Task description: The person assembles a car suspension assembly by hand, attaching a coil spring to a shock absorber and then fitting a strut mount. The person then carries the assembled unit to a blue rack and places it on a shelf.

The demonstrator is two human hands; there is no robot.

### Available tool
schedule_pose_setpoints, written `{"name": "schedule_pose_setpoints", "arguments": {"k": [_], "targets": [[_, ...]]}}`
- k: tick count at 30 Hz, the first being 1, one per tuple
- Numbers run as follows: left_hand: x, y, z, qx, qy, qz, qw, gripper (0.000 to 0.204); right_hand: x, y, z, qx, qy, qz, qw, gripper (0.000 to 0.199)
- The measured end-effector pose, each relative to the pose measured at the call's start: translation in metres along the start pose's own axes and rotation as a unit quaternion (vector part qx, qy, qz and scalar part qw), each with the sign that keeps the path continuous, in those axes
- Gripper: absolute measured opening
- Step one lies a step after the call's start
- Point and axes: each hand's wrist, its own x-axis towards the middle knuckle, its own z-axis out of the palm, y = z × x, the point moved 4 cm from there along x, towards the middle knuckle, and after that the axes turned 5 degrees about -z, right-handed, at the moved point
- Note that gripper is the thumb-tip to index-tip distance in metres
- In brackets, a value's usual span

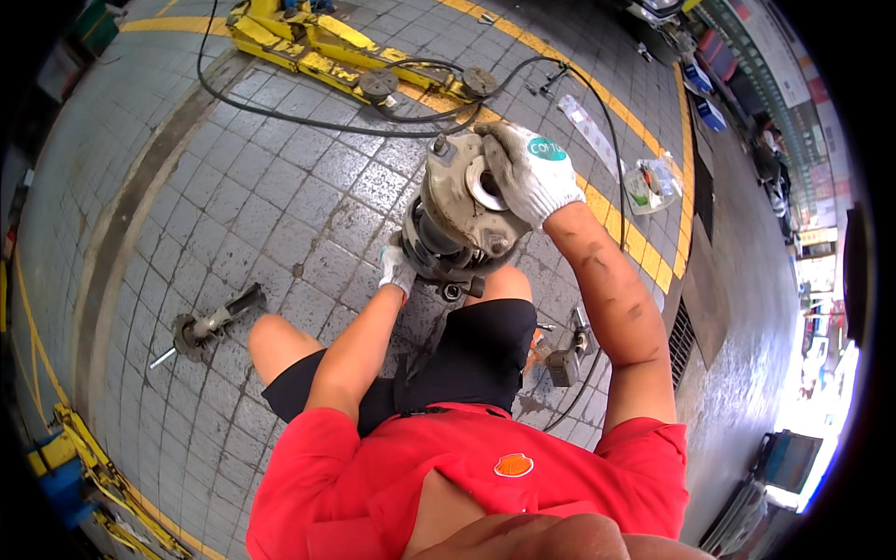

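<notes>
Between my knees stands a suspension strut (457, 201), with a worn grey top mount facing up and a dark coil spring below it. My right hand (534, 173), in a white knit glove with a grey coated palm, is closed over the mount's far right edge, beside its round centre hole. Lower down, my left hand (397, 269), gloved too, grips the strut's left side; its fingertips are hidden behind the spring. A bolt end (452, 291) sticks out at the near side of the strut. The strut's lower end is out of sight.
A bare shock absorber (210, 324) lies on the tiles to the left. Yellow lift arms (317, 51) and a black hose (271, 114) spread across the far floor. A metal tool (563, 366) rests by my right knee. Plastic bags (651, 185) lie at the right.
</notes>
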Motion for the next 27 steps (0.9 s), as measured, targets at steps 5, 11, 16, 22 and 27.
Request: {"name": "schedule_pose_setpoints", "arguments": {"k": [5,11,16,22,27], "targets": [[0.01,0.001,-0.014,-0.003,0.02,0.007,1.0,0.045,0.002,-0.005,0.003,0.017,0.015,0.012,1.0,0.033],[0.006,-0.008,-0.004,-0.02,-0.024,0.026,0.999,0.046,0.005,-0.001,-0.001,0.077,0.078,-0.068,0.992,0.033],[0.047,-0.02,-0.041,0.391,0.074,0.171,0.901,0.034,-0.08,0.067,0.02,0.371,0.272,0.201,0.865,0.062],[0.025,-0.017,-0.025,0.381,0.07,0.188,0.903,0.038,-0.145,0.053,0.122,0.035,0.018,0.022,0.999,0.051],[-0.004,-0.005,-0.004,0.399,0.037,0.156,0.903,0.051,-0.139,0.093,0.137,0.658,0.062,0.333,0.673,0.057]]}}
